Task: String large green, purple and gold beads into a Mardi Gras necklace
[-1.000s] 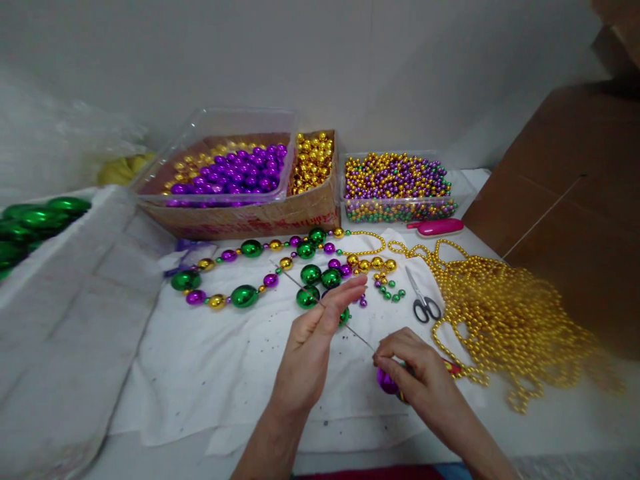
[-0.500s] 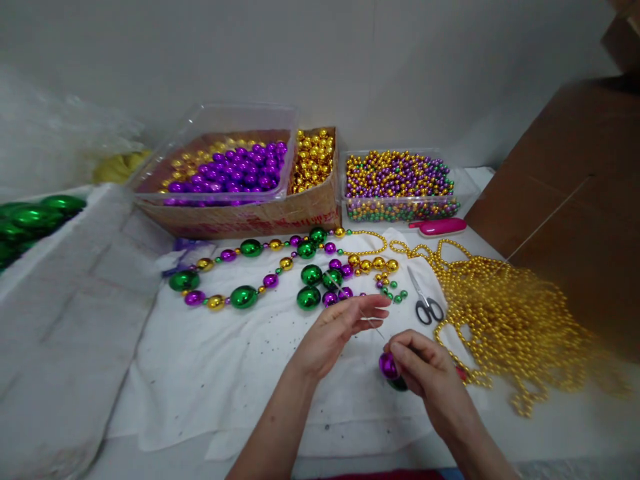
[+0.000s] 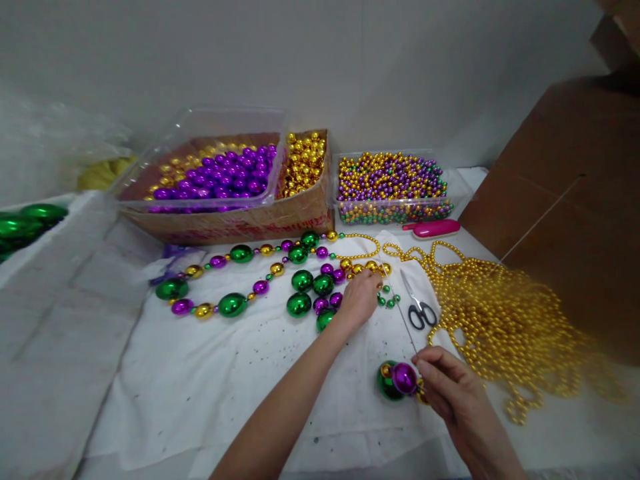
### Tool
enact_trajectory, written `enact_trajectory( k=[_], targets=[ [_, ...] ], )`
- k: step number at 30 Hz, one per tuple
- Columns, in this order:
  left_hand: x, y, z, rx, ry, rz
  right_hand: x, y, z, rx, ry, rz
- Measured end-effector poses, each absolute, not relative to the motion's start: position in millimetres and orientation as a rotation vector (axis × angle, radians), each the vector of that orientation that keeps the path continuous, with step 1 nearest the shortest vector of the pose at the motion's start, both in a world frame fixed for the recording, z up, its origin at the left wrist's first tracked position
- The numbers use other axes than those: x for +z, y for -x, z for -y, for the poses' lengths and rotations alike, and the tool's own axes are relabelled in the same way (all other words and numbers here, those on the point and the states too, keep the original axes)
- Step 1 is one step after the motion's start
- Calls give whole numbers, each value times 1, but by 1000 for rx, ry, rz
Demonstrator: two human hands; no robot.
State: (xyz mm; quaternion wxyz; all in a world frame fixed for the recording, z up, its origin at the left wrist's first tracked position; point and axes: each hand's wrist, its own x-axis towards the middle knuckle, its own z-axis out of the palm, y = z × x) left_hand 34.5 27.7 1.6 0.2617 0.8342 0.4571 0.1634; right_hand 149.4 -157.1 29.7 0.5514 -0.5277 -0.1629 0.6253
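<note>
My right hand [image 3: 453, 387] is closed, thumb and fingers pinching a thin pale string [image 3: 406, 323] that rises up and left from the fingertips. Just left of these fingers hang a shiny purple bead [image 3: 404, 379], a big green bead [image 3: 387, 387] and small gold beads, partly hidden by the hand. My left hand [image 3: 361, 297] reaches into the loose beads, fingers curled together beside the gold beads [image 3: 371, 267]. What its fingertips hold, if anything, is hidden. Small green beads [image 3: 387, 299] lie just right of it; large green beads [image 3: 302, 281] and purple beads lie to its left.
A strung bead necklace [image 3: 233, 305] lies at left. Behind stand a cardboard box [image 3: 225, 227] with a clear tray [image 3: 200, 200] of purple beads, and a tub [image 3: 390, 203] of small mixed beads. Scissors [image 3: 421, 313], gold bead chains [image 3: 510, 320] and a pink-handled tool [image 3: 436, 229] are at right.
My left hand has left the string and moved forward into the loose beads, its fingers now curled. My right hand has shifted slightly right and down in view, still pinching the string.
</note>
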Motion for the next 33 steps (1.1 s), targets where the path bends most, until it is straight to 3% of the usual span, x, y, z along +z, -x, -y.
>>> enact_trajectory(
  k=[11,16,22,33],
  targets=[
    [-14,-34,-10,613,-1987,-1197,22,-155,155,1471,1228,375],
    [-4,-15,-8,739,-1557,-1078,21,-159,160,1395,1326,416],
    [-1,7,6,838,-593,-692,23,-151,170,1371,1473,577],
    [-3,15,11,907,-491,-695,30,-144,175,1244,1610,737]
  ],
)
